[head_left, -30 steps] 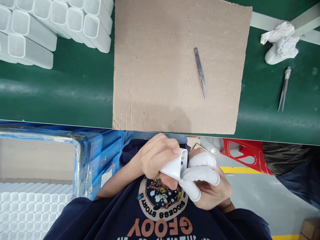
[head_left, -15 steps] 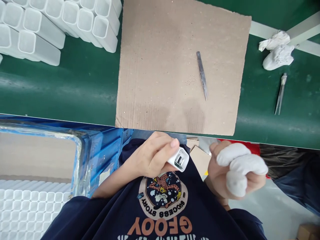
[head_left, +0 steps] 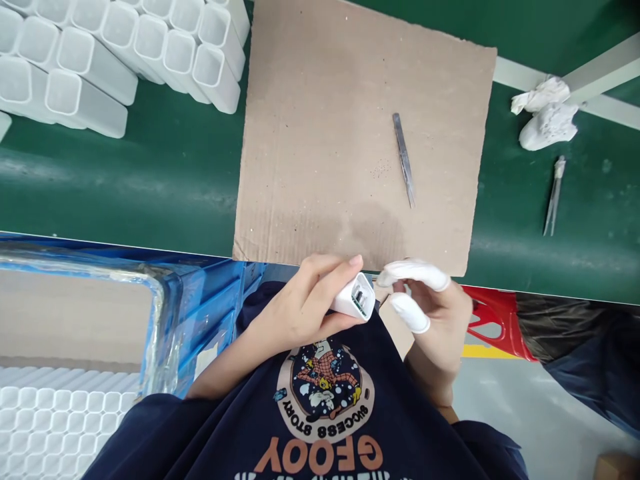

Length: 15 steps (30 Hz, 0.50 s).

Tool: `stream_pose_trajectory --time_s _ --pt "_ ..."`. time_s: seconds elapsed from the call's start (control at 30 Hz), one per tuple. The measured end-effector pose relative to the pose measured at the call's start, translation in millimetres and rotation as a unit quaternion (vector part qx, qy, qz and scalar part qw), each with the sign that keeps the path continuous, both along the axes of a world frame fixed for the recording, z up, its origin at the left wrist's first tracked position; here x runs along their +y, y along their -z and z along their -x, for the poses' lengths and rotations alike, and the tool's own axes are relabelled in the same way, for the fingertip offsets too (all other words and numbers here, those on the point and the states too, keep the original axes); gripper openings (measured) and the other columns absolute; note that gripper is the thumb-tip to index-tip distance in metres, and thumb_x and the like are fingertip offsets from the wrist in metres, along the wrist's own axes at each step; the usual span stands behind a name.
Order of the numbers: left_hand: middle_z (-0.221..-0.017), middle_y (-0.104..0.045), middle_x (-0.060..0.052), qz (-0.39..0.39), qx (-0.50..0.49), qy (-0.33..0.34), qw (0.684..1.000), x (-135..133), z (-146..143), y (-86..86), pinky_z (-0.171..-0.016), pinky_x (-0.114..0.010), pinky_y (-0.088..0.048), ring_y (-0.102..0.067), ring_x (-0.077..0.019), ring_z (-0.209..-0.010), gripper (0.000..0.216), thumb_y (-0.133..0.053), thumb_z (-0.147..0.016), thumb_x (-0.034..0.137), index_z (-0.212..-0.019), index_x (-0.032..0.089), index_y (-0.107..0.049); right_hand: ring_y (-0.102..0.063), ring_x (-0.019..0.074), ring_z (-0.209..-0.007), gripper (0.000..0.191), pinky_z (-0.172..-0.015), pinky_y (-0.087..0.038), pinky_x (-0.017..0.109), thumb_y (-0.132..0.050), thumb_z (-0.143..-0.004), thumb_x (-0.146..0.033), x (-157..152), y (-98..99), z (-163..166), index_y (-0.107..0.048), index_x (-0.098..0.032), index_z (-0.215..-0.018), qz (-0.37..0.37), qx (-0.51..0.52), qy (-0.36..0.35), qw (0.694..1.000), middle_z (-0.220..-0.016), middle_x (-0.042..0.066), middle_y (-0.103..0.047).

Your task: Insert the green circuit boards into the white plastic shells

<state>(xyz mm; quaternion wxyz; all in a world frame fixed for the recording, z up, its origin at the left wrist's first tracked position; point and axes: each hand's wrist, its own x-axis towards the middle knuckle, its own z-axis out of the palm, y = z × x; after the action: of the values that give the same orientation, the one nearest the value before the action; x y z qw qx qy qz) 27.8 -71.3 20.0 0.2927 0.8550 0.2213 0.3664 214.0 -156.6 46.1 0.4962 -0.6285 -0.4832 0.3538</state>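
My left hand (head_left: 295, 310) grips a small white plastic housing (head_left: 354, 298) in front of my chest, its open end with metal contacts turned to the right. My right hand (head_left: 435, 313) has white finger cots on thumb and fingers. It hovers just right of the housing with fingers apart, the index tip close to the open end, and I see nothing in it. Both hands sit just below the near edge of a brown cardboard sheet (head_left: 325, 133) that lies on the green belt (head_left: 125, 173). Metal tweezers (head_left: 403, 159) rest on the cardboard.
Several white rectangular housings (head_left: 125, 47) are piled at the far left of the belt. A second pair of tweezers (head_left: 551, 198) and white crumpled wads (head_left: 545, 113) lie at the right. A blue crate (head_left: 200, 300) holding a white cell tray (head_left: 50, 420) is at my left, a red stool (head_left: 493, 320) at my right.
My right hand left the housing, drew away to the right as a fist, then came back beside it with fingers spread. My left hand raised the housing slightly toward the cardboard edge.
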Motion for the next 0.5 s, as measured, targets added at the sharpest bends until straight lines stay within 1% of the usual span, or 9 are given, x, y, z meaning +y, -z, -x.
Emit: stream_pose_trajectory --time_s 0.07,0.13,0.2,0.3,0.37,0.4,0.43,0.47,0.5 --pt "-0.114 -0.058 -0.013 0.009 0.028 0.019 0.999 0 -1 -0.6 -0.09 -0.032 -0.058 -0.061 -0.0219 -0.106 0.064 -0.053 -0.101 0.03 -0.156 0.013 -0.024 -0.058 0.0145 -0.067 0.012 -0.062 -0.047 0.028 -0.071 -0.089 -0.026 9 -4.1 0 -0.072 -0.025 -0.101 0.037 0.009 -0.055 0.998 -0.084 0.001 -0.068" --pt "-0.114 -0.058 -0.015 0.012 0.046 0.033 0.998 0 -2 -0.7 -0.09 -0.033 -0.058 -0.062 -0.0223 -0.105 0.062 -0.051 -0.101 0.025 -0.155 0.011 -0.024 -0.056 0.0131 -0.065 0.006 -0.062 -0.046 0.025 -0.073 -0.088 -0.027 18 -5.6 -3 -0.073 -0.023 -0.093 0.077 0.014 -0.091 0.993 -0.076 0.0 -0.065" --pt "-0.114 -0.059 -0.015 0.016 0.049 0.039 0.998 1 -3 -0.9 -0.09 -0.035 -0.059 -0.063 -0.0233 -0.104 0.06 -0.05 -0.101 0.024 -0.153 0.01 -0.024 -0.056 0.0127 -0.063 0.012 -0.061 -0.046 0.024 -0.075 -0.087 -0.032 26 -4.4 -6 -0.072 -0.021 -0.084 0.104 0.042 -0.109 0.988 -0.071 -0.001 -0.063" --pt "-0.112 -0.061 -0.015 0.031 0.04 0.035 0.998 4 -7 -0.1 -0.087 -0.037 -0.061 -0.065 -0.0248 -0.102 0.057 -0.046 -0.1 0.023 -0.152 0.013 -0.025 -0.06 0.0146 -0.066 0.027 -0.063 -0.05 0.024 -0.076 -0.084 -0.045 36 3.5 -9 -0.069 -0.02 -0.078 0.128 0.103 -0.095 0.982 -0.071 0.0 -0.065" --pt "-0.114 -0.062 -0.015 0.041 0.043 0.023 0.998 7 -9 3.4 -0.089 -0.037 -0.061 -0.067 -0.0248 -0.104 0.059 -0.049 -0.098 0.019 -0.152 0.016 -0.026 -0.064 0.0176 -0.07 0.033 -0.067 -0.054 0.026 -0.078 -0.079 -0.052 40 14.1 -11 -0.069 -0.02 -0.079 0.144 0.102 -0.069 0.982 -0.074 0.001 -0.067" --pt "-0.115 -0.063 -0.014 0.041 0.041 0.016 0.998 9 -10 6.8 -0.09 -0.036 -0.06 -0.067 -0.0243 -0.104 0.061 -0.05 -0.096 0.018 -0.152 0.018 -0.026 -0.066 0.0194 -0.071 0.036 -0.066 -0.056 0.028 -0.079 -0.076 -0.056 41 20.6 -13 -0.07 -0.021 -0.079 0.157 0.095 -0.069 0.981 -0.074 0.002 -0.068" --pt "-0.117 -0.064 -0.014 0.038 0.039 0.01 0.998 11 -11 11.4 -0.091 -0.035 -0.06 -0.068 -0.024 -0.104 0.061 -0.051 -0.096 0.018 -0.152 0.02 -0.027 -0.068 0.0222 -0.073 0.041 -0.065 -0.057 0.03 -0.078 -0.074 -0.061 42 27.2 -15 -0.072 -0.022 -0.084 0.163 0.091 -0.065 0.98 -0.078 0.003 -0.07" --pt "-0.119 -0.064 -0.014 0.03 0.038 0.0 0.999 14 -11 17.1 -0.092 -0.035 -0.059 -0.068 -0.0249 -0.106 0.061 -0.051 -0.096 0.021 -0.152 0.021 -0.027 -0.071 0.026 -0.082 0.046 -0.067 -0.059 0.033 -0.075 -0.074 -0.067 45 32.9 -17 -0.072 -0.026 -0.095 0.157 0.088 -0.049 0.982 -0.091 0.005 -0.073" --pt "-0.119 -0.064 -0.014 0.022 0.033 -0.004 0.999 17 -12 23.4 -0.092 -0.034 -0.059 -0.068 -0.0258 -0.105 0.061 -0.053 -0.097 0.026 -0.152 0.021 -0.028 -0.072 0.0286 -0.087 0.052 -0.065 -0.06 0.034 -0.069 -0.075 -0.074 49 36.8 -20 -0.071 -0.029 -0.101 0.14 0.074 -0.051 0.986 -0.098 0.005 -0.074"
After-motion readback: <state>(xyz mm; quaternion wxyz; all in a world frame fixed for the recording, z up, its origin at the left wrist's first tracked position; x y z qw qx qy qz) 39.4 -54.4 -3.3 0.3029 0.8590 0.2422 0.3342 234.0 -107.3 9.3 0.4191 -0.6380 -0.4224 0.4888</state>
